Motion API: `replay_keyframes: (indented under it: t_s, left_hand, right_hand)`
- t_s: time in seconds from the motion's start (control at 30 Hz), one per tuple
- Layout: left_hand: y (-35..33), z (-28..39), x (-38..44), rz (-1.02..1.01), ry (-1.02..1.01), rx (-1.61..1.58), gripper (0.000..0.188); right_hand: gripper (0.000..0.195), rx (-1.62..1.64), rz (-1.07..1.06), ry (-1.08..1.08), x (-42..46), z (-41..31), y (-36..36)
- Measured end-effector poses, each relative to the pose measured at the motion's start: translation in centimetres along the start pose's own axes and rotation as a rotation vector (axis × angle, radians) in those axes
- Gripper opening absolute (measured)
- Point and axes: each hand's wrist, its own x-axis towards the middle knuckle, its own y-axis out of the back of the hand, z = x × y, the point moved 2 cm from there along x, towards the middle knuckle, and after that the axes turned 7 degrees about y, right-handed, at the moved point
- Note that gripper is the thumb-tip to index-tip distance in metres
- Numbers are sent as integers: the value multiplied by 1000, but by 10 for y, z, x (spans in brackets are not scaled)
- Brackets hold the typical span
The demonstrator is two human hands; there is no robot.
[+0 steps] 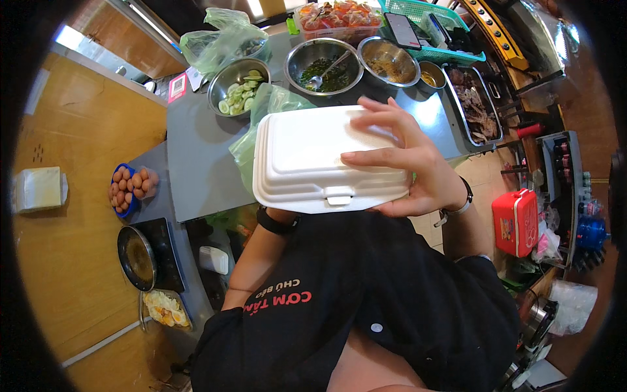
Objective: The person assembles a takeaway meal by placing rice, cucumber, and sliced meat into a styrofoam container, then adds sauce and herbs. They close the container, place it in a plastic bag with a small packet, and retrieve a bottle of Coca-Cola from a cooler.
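Observation:
A closed white foam takeaway box (303, 142) is held up in front of my chest, above the front of the grey table, its tab latch facing me. My right hand (411, 161) grips its right end, fingers spread over the lid and thumb along the lower front edge. The left wrist wears a black band and goes under the box's front left; the box hides that hand, so its grip cannot be seen. Behind and beside the box shows a light green plastic bag (274, 100); whether it touches the box is unclear.
Steel bowls of sliced cucumber (240, 93), chopped herbs with a spoon (323, 71) and brown crumbs (389, 68) line the table (205, 171). A meat tray (475, 105) lies right. Eggs (122, 188), a frying pan (137, 257) and fried eggs (166, 308) are left.

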Motion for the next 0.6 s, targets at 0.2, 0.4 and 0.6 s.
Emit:
replay_keyframes:
  t_s: [0.2,0.4,0.6]
  left_hand:
    - [8,18,-30,115,-6,442,67]
    - [14,31,-58,323,-262,1321,57]
    - [63,26,-58,915,-366,1562,69]
  right_hand:
    - [68,699,656,-434,-10,2,-46]
    - [59,1434,569,-775,-59,21,-76]
    - [59,1312,877,-750,-49,47,-58]
